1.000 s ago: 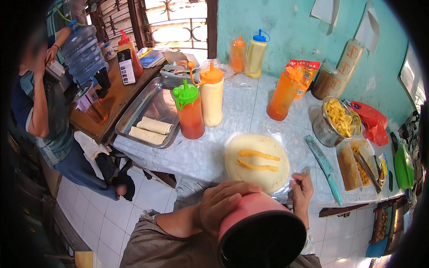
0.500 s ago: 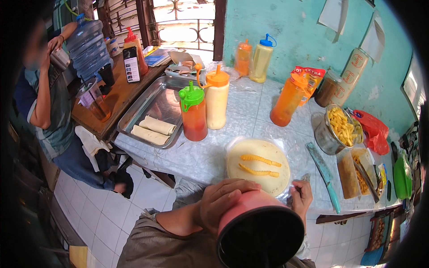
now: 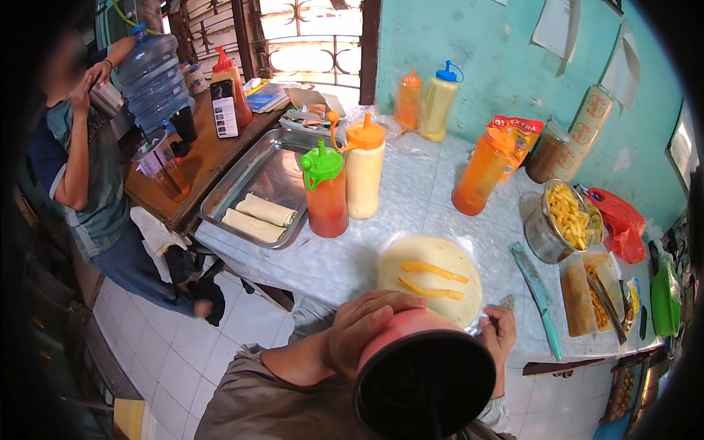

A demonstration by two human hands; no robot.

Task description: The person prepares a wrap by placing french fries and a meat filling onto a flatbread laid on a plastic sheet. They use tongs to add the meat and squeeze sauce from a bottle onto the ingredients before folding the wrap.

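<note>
My left hand is wrapped round the side of a pink cup-shaped vessel, whose wide, dark round end fills the near middle of the view. To its right my right hand has its fingers curled at the table's front edge, beside the plastic under the wrap; what they hold, if anything, is hidden. Just beyond both hands lies a flat round tortilla wrap on clear plastic. Two orange-yellow strips of sauce or crinkle-cut fries lie across it, roughly side by side.
Squeeze bottles stand beyond the wrap, left of a steel tray holding two rolled wraps. To the right are a turquoise-handled knife, a steel bowl of fries and a filled container. A seated person holds a metal cup at the left.
The whole view has shifted slightly, so the table things sit a little lower and farther right. Both hands keep nearly the same pose, the left still round the pink vessel.
</note>
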